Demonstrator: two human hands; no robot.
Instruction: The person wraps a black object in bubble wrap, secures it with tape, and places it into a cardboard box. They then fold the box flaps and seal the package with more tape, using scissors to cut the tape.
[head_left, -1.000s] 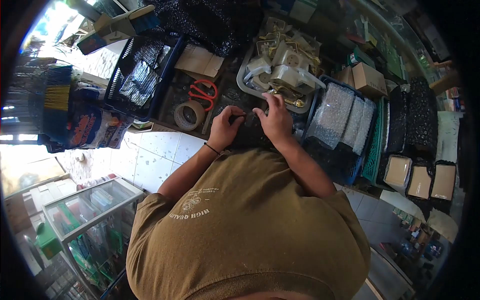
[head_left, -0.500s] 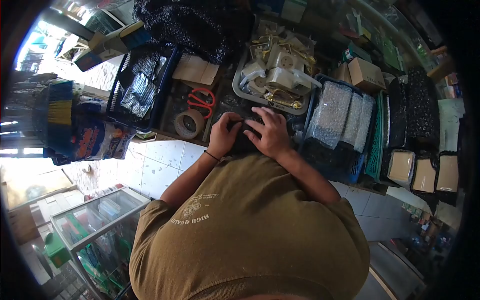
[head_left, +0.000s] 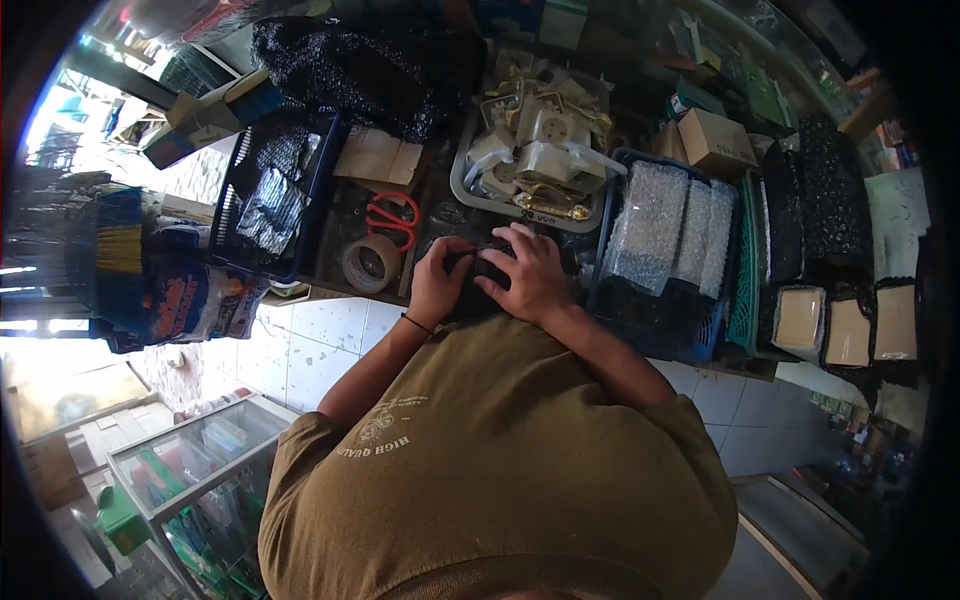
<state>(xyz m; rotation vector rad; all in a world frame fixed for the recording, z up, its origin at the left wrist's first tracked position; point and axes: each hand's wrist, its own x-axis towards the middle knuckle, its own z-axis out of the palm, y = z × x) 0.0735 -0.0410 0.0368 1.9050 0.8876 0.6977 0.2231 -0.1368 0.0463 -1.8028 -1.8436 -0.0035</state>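
At the table's near edge, close against my shirt, lies a dark bundle (head_left: 483, 290) that looks like black plastic wrap; its contents are hidden. My left hand (head_left: 440, 282) is closed, thumb and fingertips pinching the bundle's left upper edge. On its right side rests my right hand (head_left: 533, 275), fingers apart and slightly bent over the black surface. Just beyond the hands stands a pale tray (head_left: 468, 188) heaped with wrapped cream sockets and gold-coloured handles. To the left of my left hand lie a roll of tan tape (head_left: 371, 265) and red-handled scissors (head_left: 392, 220).
A dark blue basket (head_left: 322, 190) holding black bubble wrap stands at left. On the right, another blue basket (head_left: 612, 190) carries bubble-wrapped packs (head_left: 650, 225). Farther right are a green basket (head_left: 745, 270), a cardboard box (head_left: 717, 142) and black-wrapped boxes (head_left: 850, 335).
The view has shifted slightly, so the table things sit a little further left. My right fingers have drawn in somewhat over the black bundle; the left hand keeps its pinch.
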